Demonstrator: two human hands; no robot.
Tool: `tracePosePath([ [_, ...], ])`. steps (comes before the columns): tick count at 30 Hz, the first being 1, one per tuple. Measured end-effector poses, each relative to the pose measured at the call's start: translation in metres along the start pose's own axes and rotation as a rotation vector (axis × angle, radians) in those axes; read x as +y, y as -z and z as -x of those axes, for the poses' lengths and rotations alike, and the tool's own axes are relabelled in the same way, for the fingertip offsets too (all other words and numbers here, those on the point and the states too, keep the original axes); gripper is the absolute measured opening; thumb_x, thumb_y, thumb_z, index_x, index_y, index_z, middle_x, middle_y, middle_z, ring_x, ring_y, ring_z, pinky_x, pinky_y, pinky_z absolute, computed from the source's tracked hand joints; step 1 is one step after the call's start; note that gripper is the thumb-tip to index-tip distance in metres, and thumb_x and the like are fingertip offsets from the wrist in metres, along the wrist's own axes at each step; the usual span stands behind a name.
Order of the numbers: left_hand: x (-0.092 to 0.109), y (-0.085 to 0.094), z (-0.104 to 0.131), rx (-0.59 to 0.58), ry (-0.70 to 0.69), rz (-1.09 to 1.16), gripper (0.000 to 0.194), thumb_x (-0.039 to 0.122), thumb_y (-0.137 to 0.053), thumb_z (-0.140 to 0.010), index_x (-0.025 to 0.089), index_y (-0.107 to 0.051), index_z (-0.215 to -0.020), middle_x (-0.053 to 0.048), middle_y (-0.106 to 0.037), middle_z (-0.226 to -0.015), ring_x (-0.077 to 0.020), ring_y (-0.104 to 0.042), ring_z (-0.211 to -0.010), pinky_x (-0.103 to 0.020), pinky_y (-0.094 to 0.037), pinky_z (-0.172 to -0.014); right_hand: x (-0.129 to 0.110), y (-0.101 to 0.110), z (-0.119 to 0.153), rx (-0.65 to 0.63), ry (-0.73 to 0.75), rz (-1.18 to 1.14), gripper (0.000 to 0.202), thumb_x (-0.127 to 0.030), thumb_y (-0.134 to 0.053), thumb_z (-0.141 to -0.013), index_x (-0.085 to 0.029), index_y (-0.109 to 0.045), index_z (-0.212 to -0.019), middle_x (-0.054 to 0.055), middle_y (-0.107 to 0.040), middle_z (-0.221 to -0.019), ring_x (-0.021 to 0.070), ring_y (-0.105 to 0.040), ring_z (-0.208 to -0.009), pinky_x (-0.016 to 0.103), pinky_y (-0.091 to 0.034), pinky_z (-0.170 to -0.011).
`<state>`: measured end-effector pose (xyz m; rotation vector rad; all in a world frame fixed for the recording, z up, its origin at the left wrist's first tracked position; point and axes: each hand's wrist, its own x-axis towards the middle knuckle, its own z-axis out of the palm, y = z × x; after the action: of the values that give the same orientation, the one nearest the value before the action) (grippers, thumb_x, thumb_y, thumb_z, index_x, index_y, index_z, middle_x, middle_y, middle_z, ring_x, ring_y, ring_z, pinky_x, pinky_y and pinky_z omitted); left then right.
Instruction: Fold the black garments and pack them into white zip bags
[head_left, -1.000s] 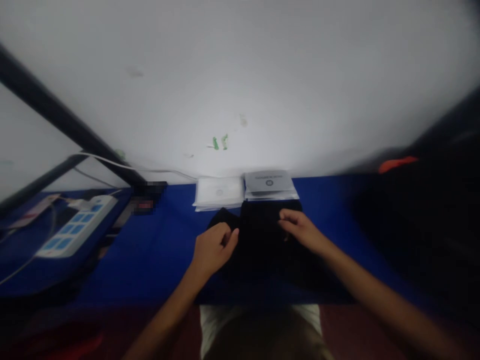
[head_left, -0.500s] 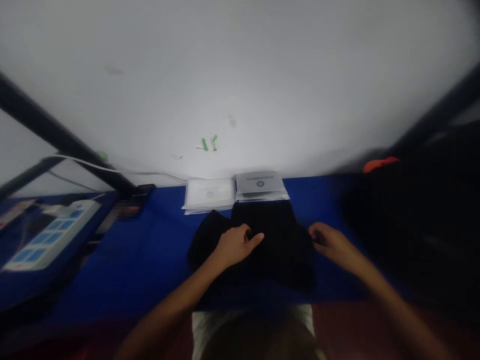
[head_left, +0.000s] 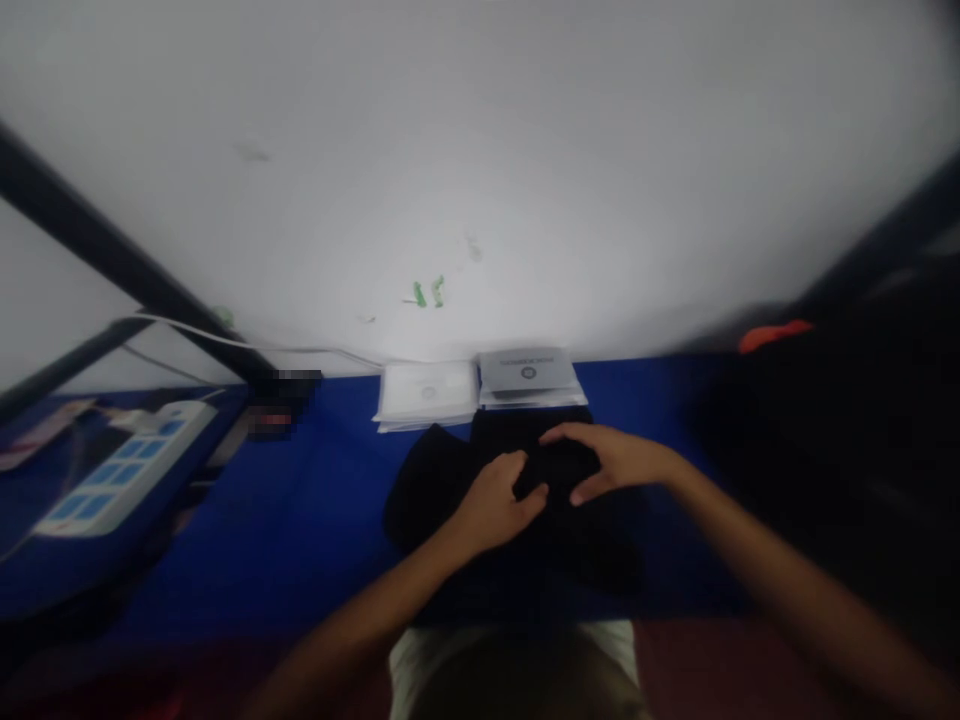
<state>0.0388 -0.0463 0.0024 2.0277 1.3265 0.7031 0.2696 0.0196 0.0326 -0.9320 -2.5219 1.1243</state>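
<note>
A dark, black piece of cloth (head_left: 427, 490), perhaps a garment, lies bunched on the blue tabletop in front of me; its folds are hard to make out. My left hand (head_left: 499, 505) rests on its middle, thumb held apart from the fingers. Just to the right, my right hand (head_left: 619, 460) is over the cloth with fingers stretched and thumb spread, nothing in its grasp. Behind the cloth sit a stack of white packets (head_left: 427, 392) and, beside it, a stack of grey printed packets (head_left: 529, 375) with a round mark.
A power strip (head_left: 124, 470) with blue sockets lies at the left, near a white cable (head_left: 300, 349). Dark frame bars (head_left: 97, 230) rise at the left. A large black mass (head_left: 840, 460) fills the right side, with an orange item (head_left: 772, 336) on top. A white wall stands behind.
My right hand has come from the cloth's right edge inward over it, its fingers spreading. My left hand has shifted slightly right. The view has moved a little.
</note>
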Motion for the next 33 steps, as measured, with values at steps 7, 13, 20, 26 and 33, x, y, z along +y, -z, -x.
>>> tracePosePath([
  [7, -0.003, 0.028, -0.011, 0.158, 0.092, 0.209, 0.018, 0.037, -0.048, -0.092, 0.021, -0.052, -0.099, 0.0, -0.064, -0.083, -0.0172, -0.062, -0.077, -0.029, -0.048, -0.071, 0.003, 0.003, -0.03, -0.329, -0.186, -0.484, 0.039, -0.031, -0.08, -0.067, -0.015, -0.069, -0.101, 0.002, -0.073, -0.093, 0.0182, -0.069, -0.08, 0.027, -0.056, -0.074],
  [13, -0.034, 0.035, -0.037, 0.158, 0.3, 0.314, 0.036, 0.053, -0.051, -0.088, 0.022, -0.051, -0.106, 0.003, -0.062, -0.074, -0.0101, -0.05, -0.044, -0.023, -0.041, -0.046, 0.017, -0.019, -0.039, -0.216, -0.362, -0.921, 0.048, -0.022, -0.079, -0.068, -0.015, -0.06, -0.111, 0.002, -0.074, -0.086, 0.0154, -0.071, -0.067, 0.021, -0.058, -0.058],
  [20, -0.103, 0.085, -0.049, 0.338, 0.123, -0.209, 0.025, 0.043, -0.051, -0.089, 0.02, -0.059, -0.089, -0.003, -0.066, -0.086, -0.0167, -0.06, -0.072, -0.029, -0.047, -0.07, 0.037, -0.049, -0.041, -0.069, -0.448, -0.988, 0.055, -0.022, -0.073, -0.073, -0.021, -0.046, -0.121, -0.003, -0.069, -0.067, 0.0145, -0.063, -0.04, 0.017, -0.044, -0.028],
  [26, -0.168, 0.136, -0.035, 0.1, 0.036, -0.509, 0.023, 0.027, -0.057, -0.082, 0.02, -0.062, -0.103, -0.007, -0.065, -0.11, -0.0247, -0.058, -0.106, -0.038, -0.044, -0.094, 0.036, -0.048, -0.036, -0.035, -0.516, -0.938, 0.049, -0.021, -0.069, -0.074, -0.019, -0.047, -0.117, -0.003, -0.067, -0.063, 0.0146, -0.062, -0.038, 0.017, -0.043, -0.027],
  [33, -0.178, 0.144, -0.035, -0.013, 0.041, -0.574, 0.021, 0.017, -0.052, -0.082, 0.02, -0.063, -0.099, -0.006, -0.068, -0.103, -0.0225, -0.062, -0.099, -0.035, -0.046, -0.09, 0.032, -0.049, -0.035, -0.002, -0.546, -0.921, 0.05, -0.022, -0.07, -0.073, -0.018, -0.047, -0.118, -0.003, -0.068, -0.063, 0.0142, -0.061, -0.038, 0.018, -0.044, -0.028],
])
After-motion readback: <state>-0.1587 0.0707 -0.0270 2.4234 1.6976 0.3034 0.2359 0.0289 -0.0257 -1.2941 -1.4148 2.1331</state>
